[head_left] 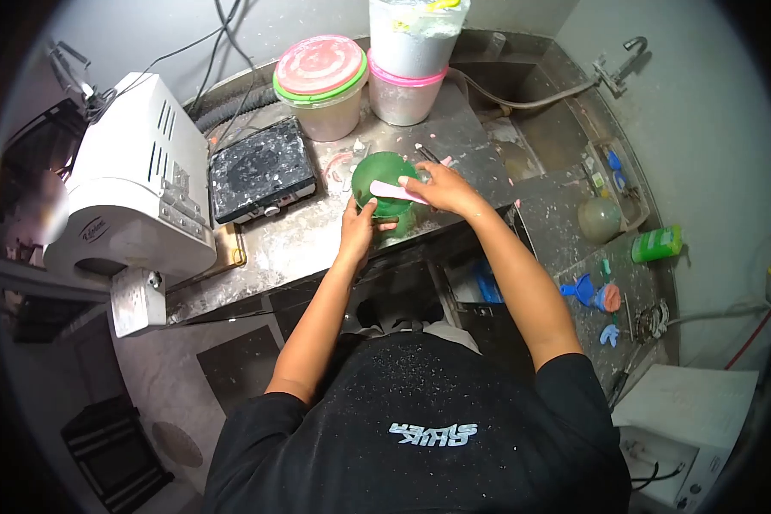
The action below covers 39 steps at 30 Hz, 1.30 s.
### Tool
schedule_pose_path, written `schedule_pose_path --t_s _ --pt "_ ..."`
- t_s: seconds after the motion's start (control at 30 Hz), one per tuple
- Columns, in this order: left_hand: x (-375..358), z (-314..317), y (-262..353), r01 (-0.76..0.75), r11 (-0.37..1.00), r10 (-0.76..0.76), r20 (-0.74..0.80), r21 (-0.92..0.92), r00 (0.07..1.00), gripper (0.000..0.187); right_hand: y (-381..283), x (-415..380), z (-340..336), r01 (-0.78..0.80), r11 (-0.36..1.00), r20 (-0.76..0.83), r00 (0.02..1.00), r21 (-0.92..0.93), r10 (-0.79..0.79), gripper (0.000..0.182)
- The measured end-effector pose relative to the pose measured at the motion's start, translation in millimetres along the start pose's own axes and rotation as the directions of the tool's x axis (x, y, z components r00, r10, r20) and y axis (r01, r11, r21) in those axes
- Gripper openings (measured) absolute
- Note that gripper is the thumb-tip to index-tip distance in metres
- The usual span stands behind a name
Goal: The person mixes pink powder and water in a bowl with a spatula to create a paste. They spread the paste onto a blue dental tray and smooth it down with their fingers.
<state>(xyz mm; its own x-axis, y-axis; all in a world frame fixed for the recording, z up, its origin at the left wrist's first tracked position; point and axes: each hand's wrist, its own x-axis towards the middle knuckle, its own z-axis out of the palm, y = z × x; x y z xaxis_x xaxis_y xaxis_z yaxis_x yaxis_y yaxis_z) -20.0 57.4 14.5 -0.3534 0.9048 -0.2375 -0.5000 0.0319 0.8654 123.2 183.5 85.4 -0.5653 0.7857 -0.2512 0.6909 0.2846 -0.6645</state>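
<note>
A round green mixing bowl (381,164) is at the front of the worktop, tilted so its inside faces me. My left hand (359,228) grips its near left rim, thumb on the edge and fingers beneath. In my right hand (444,188) is a pale pink spatula (389,191), its wide blade lying across the bowl's opening. Whatever is at the bottom of the bowl is too small to make out. Just behind the right hand lies a thin dark tool (427,154) on the worktop.
Left stand a black-topped, powder-spattered device (263,170) and a white machine (137,184). Behind are a lidded bucket (321,86) and stacked tubs (409,94). A sink (557,128), green bottle (657,244) and blue impression tray (581,289) are at right.
</note>
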Motion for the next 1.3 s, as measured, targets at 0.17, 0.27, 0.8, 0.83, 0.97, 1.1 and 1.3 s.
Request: schedule_pose_path --t_s 0.17,0.27,0.8,0.83,0.97,1.1,1.3 --pt "5 -9 -6 0.064 0.998 -0.065 0.021 0.021 0.998 0.044 0 -13 -2 0.05 0.999 -0.071 0.996 0.008 -0.049 0.087" --pt "1 -6 2 0.095 0.995 -0.095 0.029 0.013 0.995 0.042 5 -31 -11 -0.021 0.996 -0.255 0.966 0.085 0.042 0.078" --pt "7 43 3 -0.027 0.999 0.029 0.067 -0.027 0.997 0.026 330 -161 -209 -0.452 0.871 -0.713 0.545 0.194 0.441 0.065" --pt "3 73 9 -0.013 1.0 0.015 0.089 -0.026 0.996 0.028 342 -167 -213 -0.432 0.877 -0.72 0.54 0.208 0.437 0.06" --pt "25 159 -15 0.036 0.994 -0.055 0.189 0.101 0.98 0.034 347 -178 -217 -0.287 0.921 -0.87 0.484 -0.263 -0.098 0.043" --pt "43 228 -51 0.205 0.973 -0.229 0.397 0.104 0.889 0.041 325 -161 -240 -0.231 0.947 -0.716 0.698 -0.222 0.002 0.035" --pt "55 265 -83 0.313 0.946 -0.312 0.491 0.082 0.814 0.041 336 -167 -257 -0.136 0.98 -0.647 0.762 -0.142 0.012 0.032"
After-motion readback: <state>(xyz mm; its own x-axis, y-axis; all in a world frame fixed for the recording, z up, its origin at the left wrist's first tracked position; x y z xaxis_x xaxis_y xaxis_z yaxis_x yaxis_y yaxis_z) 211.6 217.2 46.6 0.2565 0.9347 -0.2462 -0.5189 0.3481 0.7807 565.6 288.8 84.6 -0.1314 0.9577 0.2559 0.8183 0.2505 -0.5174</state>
